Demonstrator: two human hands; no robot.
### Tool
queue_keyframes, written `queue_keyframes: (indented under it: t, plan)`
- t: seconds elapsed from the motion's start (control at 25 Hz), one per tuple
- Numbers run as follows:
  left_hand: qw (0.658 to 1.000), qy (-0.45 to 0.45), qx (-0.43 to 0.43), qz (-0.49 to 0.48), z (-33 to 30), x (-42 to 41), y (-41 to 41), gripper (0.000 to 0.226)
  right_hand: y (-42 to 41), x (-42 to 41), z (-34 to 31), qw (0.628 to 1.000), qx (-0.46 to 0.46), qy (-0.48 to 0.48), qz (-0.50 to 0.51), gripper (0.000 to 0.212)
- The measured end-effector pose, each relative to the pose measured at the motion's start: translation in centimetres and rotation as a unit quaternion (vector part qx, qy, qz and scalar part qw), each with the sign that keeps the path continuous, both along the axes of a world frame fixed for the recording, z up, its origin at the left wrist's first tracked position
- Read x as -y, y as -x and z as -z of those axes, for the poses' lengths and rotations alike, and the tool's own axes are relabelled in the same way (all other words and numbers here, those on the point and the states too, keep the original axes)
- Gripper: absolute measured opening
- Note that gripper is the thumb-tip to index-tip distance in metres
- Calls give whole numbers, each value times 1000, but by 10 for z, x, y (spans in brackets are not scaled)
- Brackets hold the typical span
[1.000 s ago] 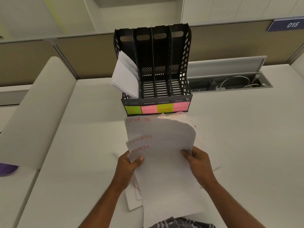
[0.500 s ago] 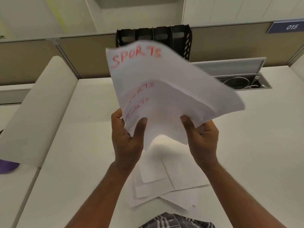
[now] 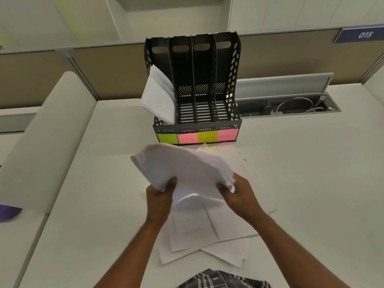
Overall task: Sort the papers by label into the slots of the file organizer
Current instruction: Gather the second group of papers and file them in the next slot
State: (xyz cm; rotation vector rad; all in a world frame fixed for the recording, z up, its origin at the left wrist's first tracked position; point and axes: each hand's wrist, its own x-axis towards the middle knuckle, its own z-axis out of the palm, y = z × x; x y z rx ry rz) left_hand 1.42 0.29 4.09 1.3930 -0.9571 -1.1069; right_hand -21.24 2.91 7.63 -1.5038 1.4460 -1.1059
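Observation:
A black file organizer (image 3: 234, 84) with four slots stands at the back of the desk, its front carrying green and pink sticky labels (image 3: 197, 138). White sheets (image 3: 158, 96) lean out of its leftmost slot; the other slots look bare. Both hands hold a sheaf of white papers (image 3: 187, 169) that bends forward toward the organizer, its far edge low over the desk. My left hand (image 3: 160, 196) grips the sheaf's near left edge and my right hand (image 3: 239, 194) its near right edge. More loose papers (image 3: 199, 242) lie on the desk under my hands.
A white desk (image 3: 301, 183) runs under everything. An open cable trough (image 3: 291, 104) with wires sits right of the organizer. A beige partition (image 3: 291, 59) stands behind. A curved white panel (image 3: 45, 142) rises at left, with a purple object (image 3: 8, 212) at the left edge.
The sheaf was raised up in front of the organizer half a second ago; now it has dropped and tipped forward and down, uncovering the organizer. Both hands keep hold.

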Motion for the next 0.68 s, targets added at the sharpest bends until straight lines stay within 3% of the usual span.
queue_keyframes:
  t: [0.04,0.12,0.16,0.24,0.32,0.52,0.68]
  plan:
    - [999,-7,-24,-22,1,1,-9,21,5,-1,10,999,-44,-2,0,53]
    - [996,-31,-67,-53,3,1,-29,20,24,5,32,980,-146,-81,105,61]
    - [993,-52,-89,-61,7,0,-38,19,35,6,43,950,-221,-148,163,61]
    - [982,-107,-143,-60,15,-4,-50,27,52,6,58,875,-344,-287,184,71]
    - [971,-159,-173,-42,25,-10,-53,34,58,5,67,847,-378,-331,173,78]
    - [958,-244,-148,-38,42,-16,-45,17,51,9,67,848,-380,-303,210,68]
    - [960,-270,-72,-13,51,-13,-45,15,55,6,50,870,-366,-220,248,42]
